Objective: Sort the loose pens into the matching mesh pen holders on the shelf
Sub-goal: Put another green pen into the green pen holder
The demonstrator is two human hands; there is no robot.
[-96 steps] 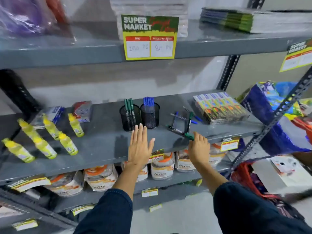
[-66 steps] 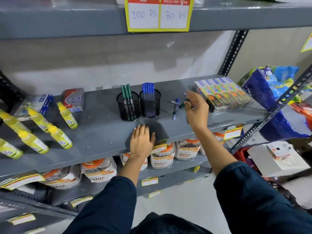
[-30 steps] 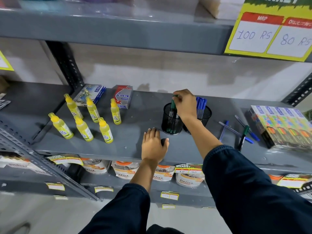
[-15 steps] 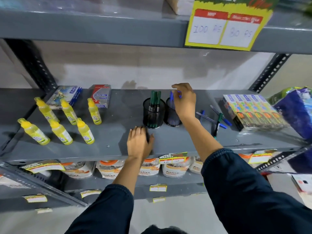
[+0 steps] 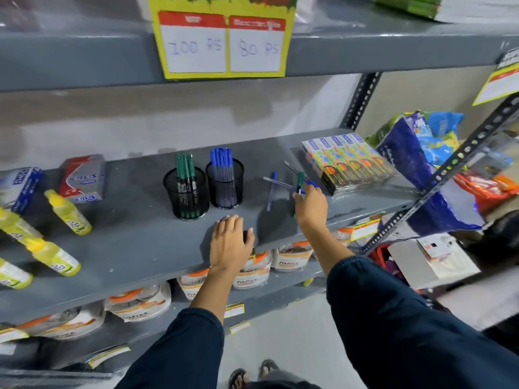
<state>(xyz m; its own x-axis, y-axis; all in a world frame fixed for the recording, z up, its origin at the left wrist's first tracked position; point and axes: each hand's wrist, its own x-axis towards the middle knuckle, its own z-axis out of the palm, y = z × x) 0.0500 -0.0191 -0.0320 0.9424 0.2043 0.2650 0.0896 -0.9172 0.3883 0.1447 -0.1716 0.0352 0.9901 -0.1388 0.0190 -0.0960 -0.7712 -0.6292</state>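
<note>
Two black mesh holders stand mid-shelf: the left holder [image 5: 186, 196] has green pens, the right holder [image 5: 225, 189] has blue pens. To their right lie loose pens: a blue pen [image 5: 271, 190], a clear-barrelled pen [image 5: 278, 182] and a green pen [image 5: 300, 181]. My right hand [image 5: 311, 206] is over the green pen, fingertips pinched on its upper part; its lower tip shows beside my wrist. My left hand [image 5: 230, 244] rests flat on the shelf [image 5: 134, 242] near the front edge, in front of the holders.
A stack of colourful boxes [image 5: 348, 161] lies just right of the loose pens. Yellow bottles [image 5: 67, 211] and small cartons [image 5: 82, 178] occupy the shelf's left part. A price sign [image 5: 222, 43] hangs from the shelf above. Jars sit on the shelf below.
My right hand left the blue-pen holder and moved right to the loose pens, closing on the green one. My left hand stayed on the shelf.
</note>
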